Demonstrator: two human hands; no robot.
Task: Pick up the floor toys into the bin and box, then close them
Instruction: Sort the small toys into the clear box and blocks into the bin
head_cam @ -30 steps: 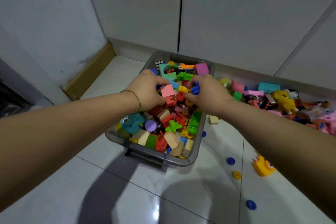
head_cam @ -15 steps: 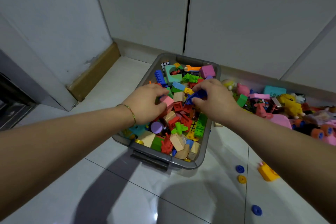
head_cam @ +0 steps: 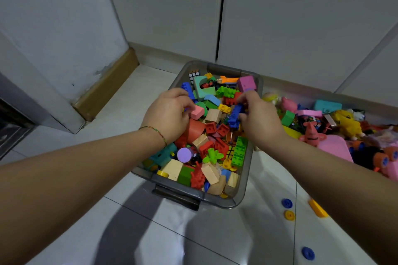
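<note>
A grey see-through bin [head_cam: 245, 170] stands on the tiled floor, heaped with coloured bricks and wooden blocks. My left hand [head_cam: 170, 114] lies over the bin's left side, its curled fingers holding a pink block [head_cam: 197, 112]. My right hand [head_cam: 258, 118] is over the right side and pinches a blue studded brick [head_cam: 234, 114] against the heap. Right of the bin, a pile of floor toys [head_cam: 323, 131] lies along the wall. No lid or box is in view.
White cabinet doors [head_cam: 172, 17] rise behind the bin. Loose on the tiles at lower right are a blue disc [head_cam: 286, 203], a yellow disc [head_cam: 289, 215], another blue disc [head_cam: 308, 253] and a yellow piece [head_cam: 318, 211]. A dark latch [head_cam: 175, 197] sticks out from the bin's near end.
Both hands have drawn a little toward me over the heap, keeping hold of the pink block and the blue brick. The view has dipped slightly.
</note>
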